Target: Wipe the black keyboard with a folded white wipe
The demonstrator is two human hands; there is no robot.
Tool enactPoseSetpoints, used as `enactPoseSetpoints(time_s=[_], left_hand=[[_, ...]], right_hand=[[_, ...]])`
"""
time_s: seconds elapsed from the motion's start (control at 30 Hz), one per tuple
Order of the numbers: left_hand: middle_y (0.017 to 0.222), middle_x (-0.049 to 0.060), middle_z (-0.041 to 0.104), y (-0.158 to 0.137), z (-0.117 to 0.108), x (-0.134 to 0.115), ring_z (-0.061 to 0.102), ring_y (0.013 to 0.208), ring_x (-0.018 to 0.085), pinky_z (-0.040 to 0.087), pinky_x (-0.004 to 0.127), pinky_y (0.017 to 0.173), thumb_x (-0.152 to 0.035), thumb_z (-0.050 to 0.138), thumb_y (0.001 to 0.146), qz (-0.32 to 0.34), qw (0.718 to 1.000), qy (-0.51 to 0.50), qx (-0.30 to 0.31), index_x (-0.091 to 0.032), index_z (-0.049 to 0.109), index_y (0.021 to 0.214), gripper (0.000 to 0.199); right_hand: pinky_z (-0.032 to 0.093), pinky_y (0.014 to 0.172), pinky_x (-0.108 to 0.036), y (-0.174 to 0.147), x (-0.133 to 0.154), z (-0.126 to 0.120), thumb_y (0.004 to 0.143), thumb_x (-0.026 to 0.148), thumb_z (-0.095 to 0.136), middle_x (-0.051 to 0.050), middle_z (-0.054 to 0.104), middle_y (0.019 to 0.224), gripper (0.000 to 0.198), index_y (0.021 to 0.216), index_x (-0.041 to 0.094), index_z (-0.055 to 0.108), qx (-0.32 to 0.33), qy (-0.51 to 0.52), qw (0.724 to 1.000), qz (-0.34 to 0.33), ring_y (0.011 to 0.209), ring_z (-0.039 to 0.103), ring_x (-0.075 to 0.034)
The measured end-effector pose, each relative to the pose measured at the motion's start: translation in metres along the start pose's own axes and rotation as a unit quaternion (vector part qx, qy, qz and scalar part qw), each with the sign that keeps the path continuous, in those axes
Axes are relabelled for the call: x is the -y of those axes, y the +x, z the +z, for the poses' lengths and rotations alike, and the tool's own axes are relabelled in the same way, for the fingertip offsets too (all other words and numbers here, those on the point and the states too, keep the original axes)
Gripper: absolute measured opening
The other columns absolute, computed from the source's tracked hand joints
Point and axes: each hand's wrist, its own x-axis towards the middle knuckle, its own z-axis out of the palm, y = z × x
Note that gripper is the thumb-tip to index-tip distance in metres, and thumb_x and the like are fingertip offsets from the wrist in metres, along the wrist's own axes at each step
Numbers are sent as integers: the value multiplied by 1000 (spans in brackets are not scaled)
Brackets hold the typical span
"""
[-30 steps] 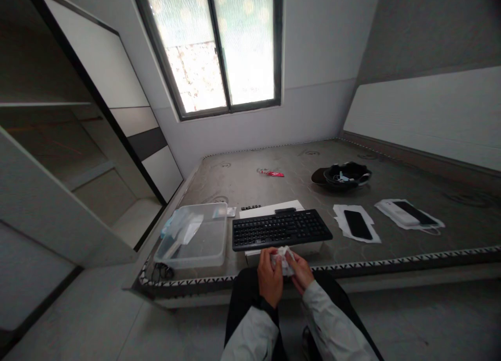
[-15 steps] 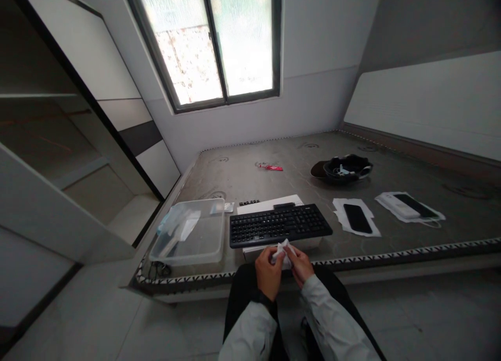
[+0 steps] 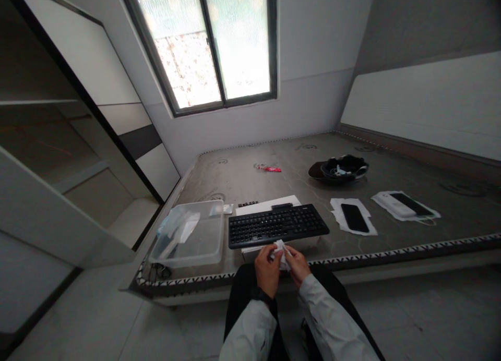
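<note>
- The left hand (image 3: 266, 269) and right hand (image 3: 298, 266) are held together in front of the seated person's lap, both pinching a small crumpled white wipe (image 3: 280, 250) between their fingertips.
- Compared with a second ago, the wipe looks smaller and more bunched. It has also risen a little, so its upper tip now sits just at the near edge of the black keyboard (image 3: 277, 225). I judge the hands are folding or gathering the wipe rather than using it on anything yet.
- The wipe's long axis runs roughly from 6 o'clock to 12 o'clock, with a peaked end pointing away from the person toward the keyboard. Its exact folds are too small to make out.
- The keyboard lies at 12 o'clock from the hands, its long axis running from 9 to 3 o'clock, on top of a white sheet (image 3: 270, 203).
- At 10 o'clock stands a clear plastic tub (image 3: 188, 238) holding pale items.
- At 2 o'clock a dark phone (image 3: 353, 218) lies on white paper, and farther right a second device (image 3: 405, 204) lies on another sheet.
- Farther off, at 1 o'clock, sits a black cap (image 3: 340, 169), and at 12 o'clock a small red packet (image 3: 270, 168).
- All of this rests on a bare grey mattress (image 3: 242, 173) below a window.
</note>
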Motion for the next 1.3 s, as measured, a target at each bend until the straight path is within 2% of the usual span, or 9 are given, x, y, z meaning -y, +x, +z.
enactPoseSetpoints(time_s=[0.13,0.3,0.4,0.57,0.73,0.93,1.13,1.3], left_hand=[[83,2,72,-3,-1,-1,53,43,7,43,20,42,-43,55,82,-58,998,-24,28,-19,67,103,34],[78,4,73,-5,-4,-3,51,37,8,42,21,38,-44,56,80,-80,996,-31,21,-16,69,102,38],[81,5,75,-8,-8,-3,57,43,11,46,23,44,-43,55,81,-55,998,-13,12,-18,70,103,37],[85,6,76,-13,-13,-7,66,66,17,53,29,64,-34,55,82,14,999,36,-11,-20,73,98,28],[83,5,75,-16,-14,-8,64,66,16,51,30,69,-27,56,81,41,996,71,-35,-19,73,93,22],[85,5,73,-17,-12,-5,64,74,16,50,31,75,-22,54,81,46,996,68,-24,-18,70,91,19],[83,4,72,-17,-13,-4,65,73,17,49,30,74,-24,52,82,21,996,77,-29,-19,68,92,19],[96,5,71,-16,-11,-1,65,90,19,49,32,83,-28,48,86,21,999,40,-31,-20,63,100,22]], right_hand=[[46,48,-23,-3,2,-1,50,45,83,0,73,57,38,74,17,72,-22,11,1000,0,47,62,-13],[47,49,-24,-11,7,1,56,46,81,-2,74,62,41,82,16,72,10,13,1000,4,50,62,-14],[47,50,-25,-15,9,2,58,45,80,-3,75,65,41,86,16,72,31,3,1000,2,52,63,-15],[49,53,-26,-18,6,0,56,44,81,-2,75,65,39,83,18,72,38,-16,999,-10,54,64,-15],[50,55,-28,-16,-3,-6,54,46,82,0,74,62,40,81,19,70,39,-47,998,-23,54,65,-17],[53,68,-31,-16,-6,-7,55,49,79,-1,77,75,42,84,20,71,35,-70,996,-52,68,69,-19],[52,59,-32,-19,-1,-4,54,47,80,-2,76,67,39,80,18,73,32,-80,995,-40,59,68,-20],[54,62,-35,-18,0,-2,54,50,80,-4,77,70,43,83,19,73,18,-54,998,-27,62,70,-23]])
